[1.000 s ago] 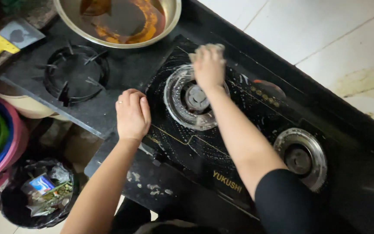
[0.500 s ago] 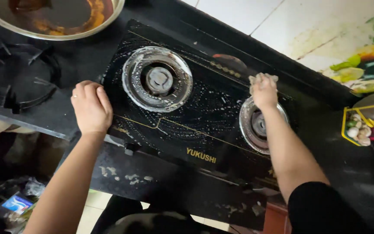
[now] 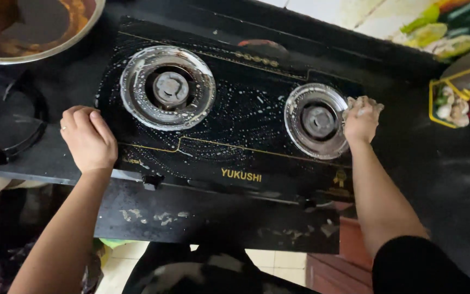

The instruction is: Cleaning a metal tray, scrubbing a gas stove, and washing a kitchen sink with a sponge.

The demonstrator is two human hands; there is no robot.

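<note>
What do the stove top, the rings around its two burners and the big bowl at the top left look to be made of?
Stove top: probably black glass, flat and glossy under the soap streaks.
Burner rings: shiny silver metal, likely steel, with bright reflections.
Bowl: thin-rimmed silver metal, likely steel too.

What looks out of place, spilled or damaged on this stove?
White soapy streaks cover the black glass stove top and ring both burners, the left burner and the right burner, which have no pan supports on them. The right hand presses a cloth beside the right burner; the left hand rests on the stove's left edge. No damage shows.
</note>
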